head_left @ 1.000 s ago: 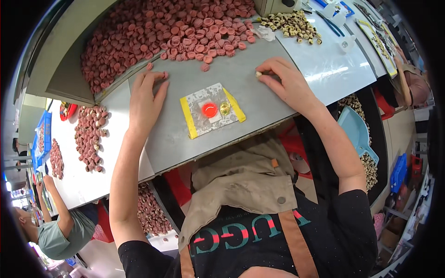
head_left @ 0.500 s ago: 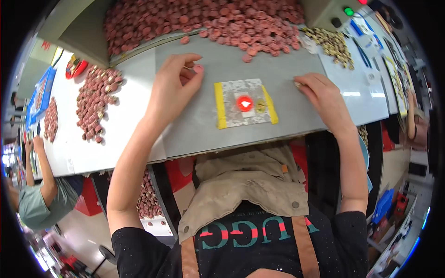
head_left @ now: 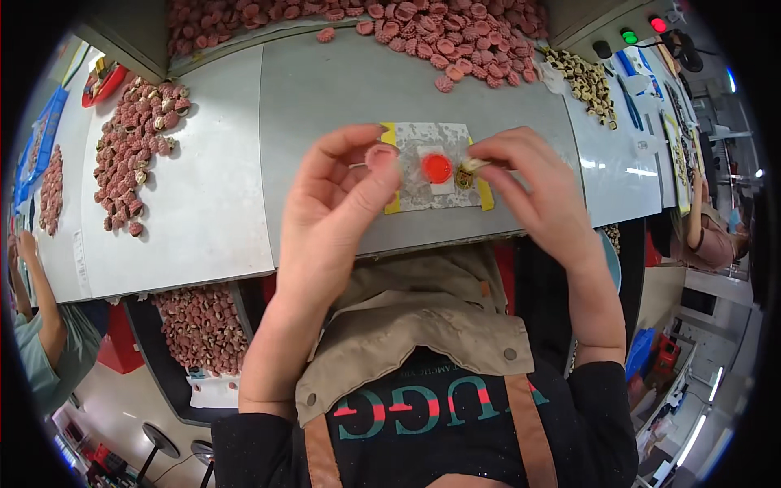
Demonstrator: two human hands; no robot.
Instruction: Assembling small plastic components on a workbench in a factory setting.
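**Both hands pinching small parts over the fixture plate**

Left hand point(head_left: 338, 195) pinches a small pink disc point(head_left: 380, 154) between thumb and fingertips. Right hand point(head_left: 533, 191) pinches a small brass-coloured part point(head_left: 467, 169) at its fingertips, just beside the red button point(head_left: 437, 168) on the yellow-edged fixture plate point(head_left: 411, 191). Beyond, on the grey table point(head_left: 325, 89), a pile of pink discs point(head_left: 455, 32).
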